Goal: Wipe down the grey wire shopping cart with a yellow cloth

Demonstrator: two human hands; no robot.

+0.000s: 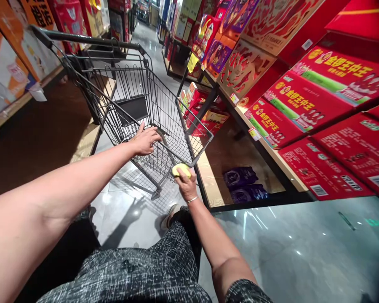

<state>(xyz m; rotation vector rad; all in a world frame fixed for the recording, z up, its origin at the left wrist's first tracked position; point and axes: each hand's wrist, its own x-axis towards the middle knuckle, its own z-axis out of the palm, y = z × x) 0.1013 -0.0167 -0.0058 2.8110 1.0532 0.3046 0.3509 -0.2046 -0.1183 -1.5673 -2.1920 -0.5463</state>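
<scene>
A black wire shopping cart (135,105) stands tilted in the aisle in front of me. My left hand (145,140) rests on the cart's wire side, fingers curled over the mesh. My right hand (187,183) is closed on a yellow sponge (180,169) and presses it against the cart's lower front corner. A thin bracelet circles my right wrist. My knee in dark patterned trousers shows below.
A shelf unit on the right carries red gift boxes (318,105), with dark blue packs (243,185) on its bottom wooden board. More boxed goods (19,46) line the left side. The glossy tiled floor (303,252) runs up the aisle.
</scene>
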